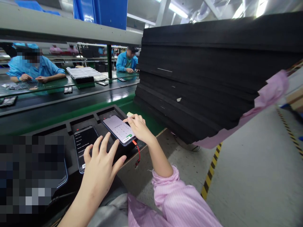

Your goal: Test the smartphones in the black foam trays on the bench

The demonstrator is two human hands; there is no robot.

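A smartphone with a lit keypad screen (118, 129) lies in a black foam tray (81, 119), with a short red cable (139, 151) at its lower end. My right hand (138, 127) is over its right edge, the index finger reaching onto the screen and the other fingers curled; it grips nothing. To the left lies a second smartphone (82, 138) with a dark screen showing a text menu. My left hand (101, 160) hovers with fingers spread over its lower right part. Another phone (65, 176), mostly blurred out, is at the far left.
A tall stack of black foam trays (196, 78) rises on the right, with pink wrapping (270, 94) along its side. Behind runs a conveyor belt (113, 94) carrying small items. Two people in blue, one person (44, 67) nearer, work across it. Yellow-black tape (211, 170) marks the floor.
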